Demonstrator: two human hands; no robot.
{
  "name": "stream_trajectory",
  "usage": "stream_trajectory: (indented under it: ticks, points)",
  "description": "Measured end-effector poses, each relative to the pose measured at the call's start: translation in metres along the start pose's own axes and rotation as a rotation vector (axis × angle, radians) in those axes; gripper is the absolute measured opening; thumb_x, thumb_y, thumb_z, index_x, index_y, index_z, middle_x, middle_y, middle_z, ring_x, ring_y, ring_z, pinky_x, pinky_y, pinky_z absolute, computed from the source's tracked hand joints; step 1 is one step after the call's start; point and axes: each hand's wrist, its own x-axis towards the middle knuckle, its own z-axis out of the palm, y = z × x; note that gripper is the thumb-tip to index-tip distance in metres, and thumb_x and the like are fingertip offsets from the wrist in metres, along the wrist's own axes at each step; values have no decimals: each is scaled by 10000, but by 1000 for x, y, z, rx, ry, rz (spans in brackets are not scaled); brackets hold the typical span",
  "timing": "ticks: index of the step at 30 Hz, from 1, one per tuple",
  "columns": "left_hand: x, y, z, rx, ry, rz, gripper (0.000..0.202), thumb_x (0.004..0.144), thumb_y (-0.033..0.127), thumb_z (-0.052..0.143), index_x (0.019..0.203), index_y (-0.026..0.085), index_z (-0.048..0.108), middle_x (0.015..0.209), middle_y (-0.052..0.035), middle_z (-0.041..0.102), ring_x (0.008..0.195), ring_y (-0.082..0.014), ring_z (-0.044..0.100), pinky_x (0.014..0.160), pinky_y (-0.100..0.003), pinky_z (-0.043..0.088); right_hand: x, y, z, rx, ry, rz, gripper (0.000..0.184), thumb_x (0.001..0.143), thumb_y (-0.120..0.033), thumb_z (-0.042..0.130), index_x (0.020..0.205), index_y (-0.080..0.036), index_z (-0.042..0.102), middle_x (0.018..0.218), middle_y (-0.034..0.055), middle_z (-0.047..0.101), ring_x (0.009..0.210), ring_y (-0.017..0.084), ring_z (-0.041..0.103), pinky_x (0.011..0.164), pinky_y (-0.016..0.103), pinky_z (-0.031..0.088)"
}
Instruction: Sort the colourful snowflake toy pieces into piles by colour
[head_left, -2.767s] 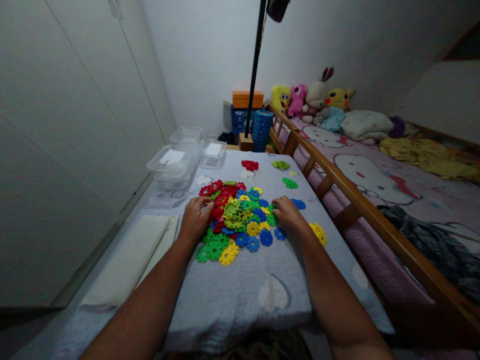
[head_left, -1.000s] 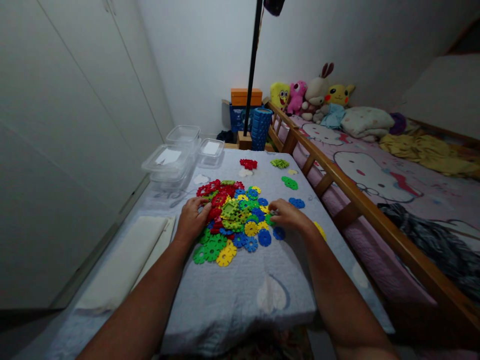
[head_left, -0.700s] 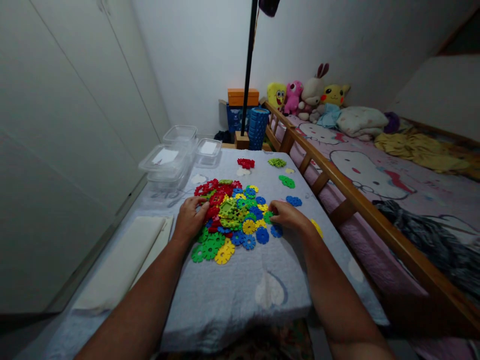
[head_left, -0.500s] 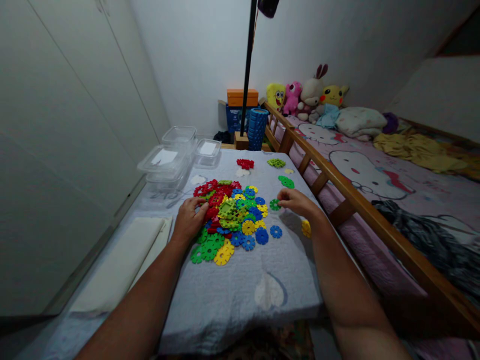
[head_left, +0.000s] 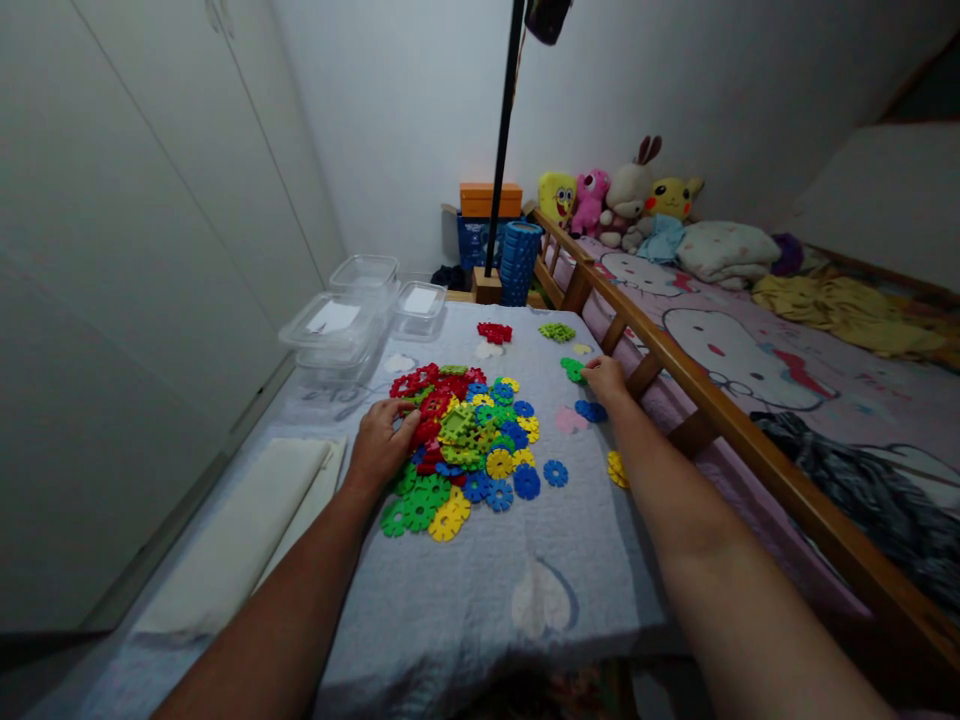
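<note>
A mixed heap of notched plastic discs and square pieces (head_left: pixel 457 425), in red, lime, yellow, blue and green, lies on the cloth-covered table (head_left: pixel 480 590). My left hand (head_left: pixel 384 440) rests against the heap's left edge beside the red pieces, its fingers loosely stretched and holding nothing. Farther back on the right, my right hand (head_left: pixel 604 378) pinches a green disc at the small group of green discs (head_left: pixel 572 369); the fingertips partly hide it. Just in front of that hand are a few blue discs (head_left: pixel 591 411). Yellow discs (head_left: pixel 617 469) lie beside the right forearm.
Small groups of red pieces (head_left: pixel 495 332) and lime pieces (head_left: pixel 557 331) sit at the table's back. Clear plastic boxes (head_left: pixel 330 330) stand at the back left, near a folded cream cloth (head_left: pixel 240 530). A wooden bed rail (head_left: pixel 675 385) runs along the right side.
My right hand has moved away and slightly right, carrying a green disc to the green group. The blue discs it covered now show. My left hand has stayed by the heap.
</note>
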Motion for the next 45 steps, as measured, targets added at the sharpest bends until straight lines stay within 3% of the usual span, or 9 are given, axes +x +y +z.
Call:
stream_trajectory:
  ticks: [5, 10, 15, 17, 24, 31, 38, 45]
  points:
    - [1, 1, 0, 14, 1, 0, 407, 873, 545, 483, 958, 214, 704, 1093, -108, 703, 1118, -301, 622, 1065, -482, 469, -9, -6, 0, -128, 13, -18, 195, 692, -155, 679, 601, -234, 524, 689, 45, 678, 751, 220, 633, 700, 312, 480]
    - [1, 1, -1, 5, -11, -9, 414, 869, 553, 486, 968, 213, 700, 1104, -110, 695, 1121, -300, 624, 1061, -477, 470, -32, -28, -11, -42, -5, -141, 126, 770, -192, 636, 666, -219, 570, 715, 32, 676, 729, 189, 609, 700, 286, 448]
    - [0, 1, -1, -20, -10, -1, 434, 872, 572, 479, 975, 212, 699, 1099, -107, 695, 1112, -291, 627, 1060, -468, 467, -75, -51, -21, 77, -431, -346, 69, 810, -207, 629, 814, -181, 694, 778, 21, 699, 720, 166, 618, 693, 268, 453]
    - [-1, 1, -1, -20, -3, 5, 437, 866, 583, 490, 971, 215, 700, 1090, -103, 694, 1112, -289, 626, 1058, -463, 469, -93, -54, -19, 42, -513, -410, 119, 838, -196, 622, 890, -176, 727, 858, 37, 721, 784, 170, 636, 752, 275, 474]
    - [-2, 2, -2, -10, -28, 14, 439, 850, 599, 529, 988, 219, 702, 1105, -103, 688, 1146, -301, 614, 1067, -481, 467, -127, -55, 9, -166, -397, -540, 330, 934, -161, 556, 1232, -174, 697, 1225, 131, 662, 1137, 228, 579, 1036, 339, 415]
    - [-2, 5, -4, -2, -31, 22, 431, 856, 592, 534, 992, 221, 705, 1100, -101, 687, 1128, -299, 625, 1057, -479, 479, -129, -54, 22, -198, -356, -546, 191, 895, -242, 639, 1059, -182, 714, 1117, 115, 646, 1087, 241, 545, 999, 357, 402]
    - [-2, 4, -3, 4, -43, 30, 433, 864, 582, 523, 989, 210, 706, 1097, -106, 682, 1126, -301, 619, 1058, -482, 473, -112, -49, -12, 48, -312, -376, 78, 814, -212, 602, 832, -200, 677, 817, 27, 683, 767, 176, 590, 747, 282, 427]
    - [-2, 0, 0, 4, -31, 30, 445, 860, 594, 517, 989, 211, 702, 1090, -108, 679, 1126, -300, 615, 1061, -485, 468, -76, 1, -64, 118, -77, -133, 88, 741, -247, 615, 762, -190, 678, 753, 35, 707, 724, 190, 628, 689, 282, 452]
